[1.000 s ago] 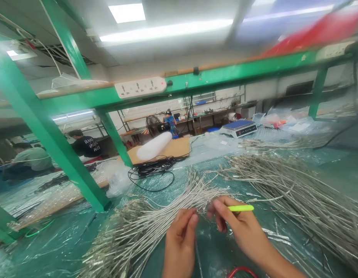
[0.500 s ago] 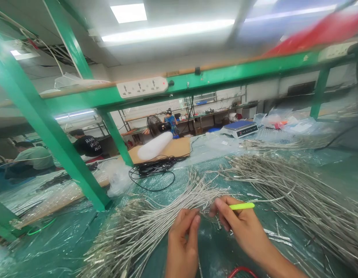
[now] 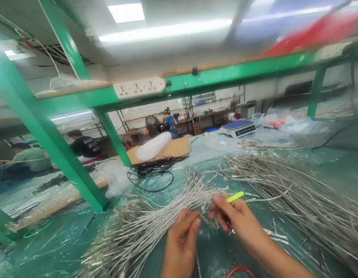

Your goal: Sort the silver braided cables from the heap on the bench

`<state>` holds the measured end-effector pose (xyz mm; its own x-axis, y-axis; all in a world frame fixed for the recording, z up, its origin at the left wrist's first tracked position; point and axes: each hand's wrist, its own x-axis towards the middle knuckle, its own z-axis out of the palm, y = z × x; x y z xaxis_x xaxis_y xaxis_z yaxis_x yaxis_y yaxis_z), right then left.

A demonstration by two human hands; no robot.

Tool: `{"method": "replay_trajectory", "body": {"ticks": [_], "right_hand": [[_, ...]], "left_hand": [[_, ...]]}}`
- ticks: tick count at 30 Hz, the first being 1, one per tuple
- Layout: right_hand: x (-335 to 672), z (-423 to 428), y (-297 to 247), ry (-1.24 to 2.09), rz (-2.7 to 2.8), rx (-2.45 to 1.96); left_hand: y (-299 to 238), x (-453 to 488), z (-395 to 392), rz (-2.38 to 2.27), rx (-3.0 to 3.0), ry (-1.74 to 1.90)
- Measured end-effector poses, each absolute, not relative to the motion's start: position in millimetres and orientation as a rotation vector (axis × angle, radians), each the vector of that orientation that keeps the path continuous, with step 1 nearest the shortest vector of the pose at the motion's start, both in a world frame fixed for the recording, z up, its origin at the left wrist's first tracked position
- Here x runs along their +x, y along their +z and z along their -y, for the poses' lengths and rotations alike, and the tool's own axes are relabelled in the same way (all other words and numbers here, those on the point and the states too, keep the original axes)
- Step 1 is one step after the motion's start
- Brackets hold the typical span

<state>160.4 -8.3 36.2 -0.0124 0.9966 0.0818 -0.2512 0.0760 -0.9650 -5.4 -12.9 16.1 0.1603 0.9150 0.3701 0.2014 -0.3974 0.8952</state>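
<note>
My left hand [image 3: 181,239] is closed in a pinch at its thumb and fingertips. A thin silvery braided cable [image 3: 197,260] runs down from it, its end at the fingertips. Close on the right, my right hand [image 3: 232,214] is closed around a slim tool with a bright yellow-green handle [image 3: 235,197]. The handle sticks out above the fingers; the tool's working tip is hidden. A small gap separates the two hands' fingertips. Behind and left of them lies a fanned bundle of silvery braided cables [image 3: 164,216] with small connector ends.
A second large pile of cables [image 3: 283,185] covers the right. Red handles [image 3: 239,269] show at the bottom edge. Further back are a coil of black cable [image 3: 152,168], white foam roll [image 3: 154,146] and scale [image 3: 237,128]. Green posts [image 3: 71,162] frame the bench; people sit beyond.
My right hand has tilted the yellow-green handle more upright and shifted slightly left. The left hand stays pinched in almost the same place. The view has moved slightly.
</note>
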Motion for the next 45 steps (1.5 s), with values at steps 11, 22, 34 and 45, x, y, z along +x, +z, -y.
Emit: {"method": "replay_trajectory", "body": {"ticks": [11,22,34,45], "right_hand": [[161.3,3.5,31.3,1.503,0.920,-0.856],[163.7,5.3,32.8,1.438,0.966,-0.857],[160.9,4.4,26.5,1.570,0.914,-0.807],[168.7,16.7,41.7,1.105,1.383,-0.936]], "left_hand": [[21.6,-9.2,11.1,-0.906,1.555,1.100],[24.8,-8.6,12.4,-0.904,1.588,1.087],[21.7,-5.3,14.1,-0.747,1.283,1.012],[27.5,-12.1,12.7,-0.911,1.604,1.008]]}}
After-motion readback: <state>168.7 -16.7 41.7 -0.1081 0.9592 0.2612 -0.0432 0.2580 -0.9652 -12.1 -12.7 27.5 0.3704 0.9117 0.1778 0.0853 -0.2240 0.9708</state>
